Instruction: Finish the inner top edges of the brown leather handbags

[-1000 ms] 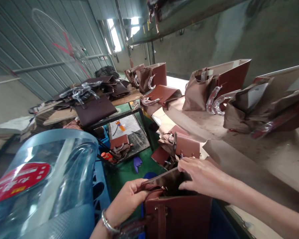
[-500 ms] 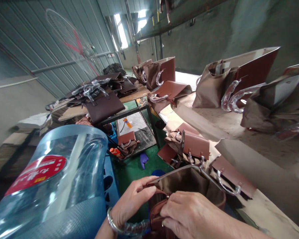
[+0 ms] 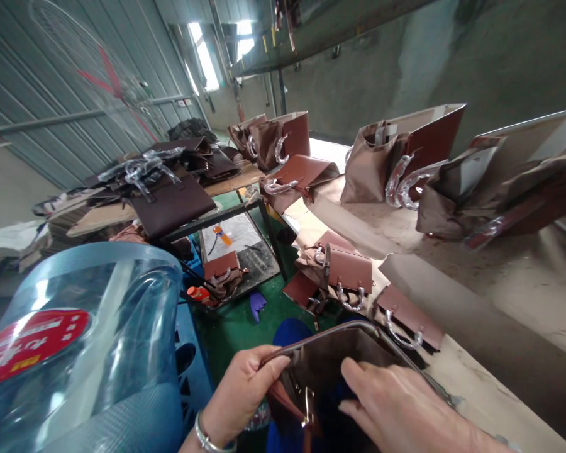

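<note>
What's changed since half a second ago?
The right hand has come away from beside the metal clasp and moved rightward over the opening of the held bag. The left hand still grips its rim; the standing bags stay put.

Brown handbag (image 3: pixel 330 349) I'm holding: sitting at near centre, mouth gaping open, dark rim (image 3: pixel 358 324) curving along far side, brown lining showing. Gold-coloured metal clasp (image 3: pixel 307 406) gleaming at near left, reddish-brown leather (image 3: pixel 283 397) adjoining.
</note>
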`<state>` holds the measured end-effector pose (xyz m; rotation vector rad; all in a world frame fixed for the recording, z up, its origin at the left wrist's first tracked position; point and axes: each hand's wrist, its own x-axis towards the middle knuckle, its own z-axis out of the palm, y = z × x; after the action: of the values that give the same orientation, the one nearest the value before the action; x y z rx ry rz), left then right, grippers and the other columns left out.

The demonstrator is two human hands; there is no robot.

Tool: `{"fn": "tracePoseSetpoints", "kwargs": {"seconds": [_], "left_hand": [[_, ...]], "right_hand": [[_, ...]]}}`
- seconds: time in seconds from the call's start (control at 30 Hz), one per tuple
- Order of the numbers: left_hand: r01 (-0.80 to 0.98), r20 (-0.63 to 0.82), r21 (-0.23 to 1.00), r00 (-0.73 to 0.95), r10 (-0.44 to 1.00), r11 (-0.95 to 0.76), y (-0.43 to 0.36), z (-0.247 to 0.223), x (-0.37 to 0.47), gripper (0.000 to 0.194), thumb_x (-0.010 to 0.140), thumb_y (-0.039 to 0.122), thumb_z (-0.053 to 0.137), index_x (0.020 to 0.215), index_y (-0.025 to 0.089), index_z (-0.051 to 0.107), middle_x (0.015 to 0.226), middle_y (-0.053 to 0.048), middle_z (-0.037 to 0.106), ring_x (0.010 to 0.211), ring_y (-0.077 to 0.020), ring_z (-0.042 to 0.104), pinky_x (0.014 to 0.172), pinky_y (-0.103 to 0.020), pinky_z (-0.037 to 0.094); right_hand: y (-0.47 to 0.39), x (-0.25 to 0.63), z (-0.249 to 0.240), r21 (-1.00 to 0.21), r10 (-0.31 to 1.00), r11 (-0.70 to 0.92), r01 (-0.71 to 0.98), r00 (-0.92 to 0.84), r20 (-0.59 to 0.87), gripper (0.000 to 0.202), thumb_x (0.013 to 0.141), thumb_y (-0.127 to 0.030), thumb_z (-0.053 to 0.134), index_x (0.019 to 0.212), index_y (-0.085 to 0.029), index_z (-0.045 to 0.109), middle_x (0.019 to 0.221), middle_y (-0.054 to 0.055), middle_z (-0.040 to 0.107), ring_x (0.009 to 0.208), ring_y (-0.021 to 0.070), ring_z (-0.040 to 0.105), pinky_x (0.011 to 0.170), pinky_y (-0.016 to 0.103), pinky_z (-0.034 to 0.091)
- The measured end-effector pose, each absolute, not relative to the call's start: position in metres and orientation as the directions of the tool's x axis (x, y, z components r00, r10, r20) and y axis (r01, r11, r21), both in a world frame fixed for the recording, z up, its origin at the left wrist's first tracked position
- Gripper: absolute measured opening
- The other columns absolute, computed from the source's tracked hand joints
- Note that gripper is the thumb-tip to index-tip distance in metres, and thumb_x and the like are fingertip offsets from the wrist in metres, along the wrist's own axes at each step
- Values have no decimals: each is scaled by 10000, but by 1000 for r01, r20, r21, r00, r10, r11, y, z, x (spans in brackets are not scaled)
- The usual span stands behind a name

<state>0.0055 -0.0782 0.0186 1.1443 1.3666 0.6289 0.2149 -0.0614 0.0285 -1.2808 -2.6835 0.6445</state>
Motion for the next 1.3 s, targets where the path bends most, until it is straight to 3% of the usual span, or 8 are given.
{"fn": "tracePoseSetpoints", "kwargs": {"seconds": [0.13, 0.3, 0.47, 0.63, 0.93, 1.07, 1.2, 1.3], "left_hand": [[288, -397, 894, 155, 904, 343, -79, 17, 10, 341, 772, 383, 475, 896, 102, 621, 733, -45, 637, 644, -144, 534, 583, -215, 397], [255, -422, 893, 183, 888, 372, -82, 15, 10, 345, 778, 395, 458, 901, 107, 604, 749, -53, 641, 690, -178, 569, 599, -234, 428], [309, -389, 889, 118, 914, 338, -80, 14, 9, 321, 787, 380, 447, 885, 124, 613, 807, -54, 660, 735, -187, 582, 648, -238, 436], [405, -338, 865, 30, 941, 298, -73, 18, 9, 333, 787, 361, 444, 927, 117, 624, 738, -34, 656, 710, -178, 574, 633, -226, 421], [419, -303, 864, -6, 953, 278, -66, 9, 3, 338, 787, 349, 443, 952, 115, 623, 820, -56, 657, 783, -202, 570, 701, -258, 419], [389, -308, 885, 79, 948, 255, -65, 12, 2, 333, 792, 342, 435, 957, 120, 622, 801, -47, 647, 781, -196, 561, 694, -254, 414], [426, -295, 873, 72, 953, 238, -67, 15, 6, 320, 789, 344, 440, 906, 118, 634, 738, -38, 633, 752, -186, 554, 667, -242, 414], [434, -312, 864, 60, 948, 257, -69, 14, 7, 334, 794, 367, 425, 867, 119, 635, 689, -35, 632, 686, -175, 564, 631, -240, 425]], "right_hand": [[-48, 230, 49, -218, 872, 464, 859, -485, -57, 65, 771, -167, 443, 778, -201, 499, 749, 64, 574, 630, 202, 573, 477, 266, 356], [-33, 231, 58, -89, 915, 334, 938, -345, -207, 87, 782, -224, 484, 824, -153, 511, 752, 87, 570, 630, 217, 566, 493, 271, 327], [-32, 230, 62, -151, 830, 444, 883, -469, -302, 140, 813, -153, 398, 816, -174, 536, 760, 59, 576, 649, 189, 548, 512, 270, 284], [-48, 235, 62, -346, 560, 731, 588, -807, -187, 158, 749, -85, 459, 670, -204, 529, 684, -6, 528, 582, 121, 474, 502, 257, 258], [-50, 235, 58, -451, 363, 778, 438, -899, -247, 152, 772, -77, 434, 734, -197, 519, 770, -5, 554, 706, 129, 503, 616, 231, 352], [-49, 238, 50, -392, 516, 711, 584, -811, -275, 23, 756, -173, 493, 753, -193, 502, 722, -2, 574, 616, 143, 529, 524, 242, 322], [-44, 229, 49, -292, 690, 580, 760, -649, -321, 294, 699, -448, 575, 791, -178, 503, 641, 16, 580, 556, 183, 553, 449, 244, 282], [-41, 220, 50, -212, 746, 557, 803, -596, -297, 277, 752, -449, 515, 789, -175, 531, 650, 39, 602, 595, 209, 588, 465, 252, 305]]}}
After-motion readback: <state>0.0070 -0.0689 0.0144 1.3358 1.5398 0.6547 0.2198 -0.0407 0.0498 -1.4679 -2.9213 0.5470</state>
